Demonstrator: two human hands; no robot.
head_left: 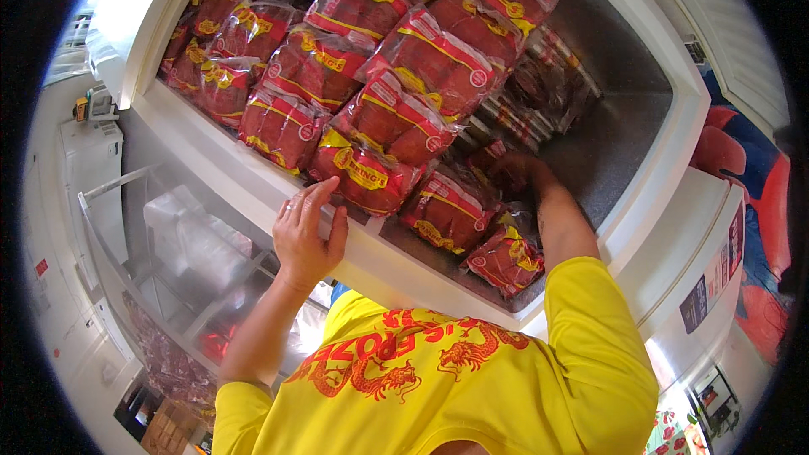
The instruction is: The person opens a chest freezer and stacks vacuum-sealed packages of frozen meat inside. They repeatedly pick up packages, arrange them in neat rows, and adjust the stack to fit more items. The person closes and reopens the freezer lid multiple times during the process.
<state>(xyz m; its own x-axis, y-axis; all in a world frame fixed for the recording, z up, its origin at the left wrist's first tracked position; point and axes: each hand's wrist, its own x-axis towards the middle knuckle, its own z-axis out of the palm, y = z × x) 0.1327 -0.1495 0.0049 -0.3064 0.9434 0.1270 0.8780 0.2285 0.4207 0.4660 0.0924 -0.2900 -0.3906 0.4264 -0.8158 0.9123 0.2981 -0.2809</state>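
Clear plastic packets of reddish-brown meat with red and yellow labels [362, 170] fill much of a white chest freezer [221, 164]. My left hand [305, 232] rests on the freezer's front rim, fingers apart and holding nothing, its fingertips beside the nearest packet. My right arm reaches down inside the freezer toward the right. Down there my right hand [516, 170] is at a packet in shadow, and its fingers are too dark to make out. Close to that forearm lie a small packet [508, 257] at the front corner and another packet [447, 209] to its left.
Deeper in the freezer, striped packets [539, 88] are stacked on edge by the grey inner wall [628, 118]. To the left stands a wire-sided basket [160, 278] with clear plastic bags [190, 223]. A white appliance with stickers [691, 261] is at the right.
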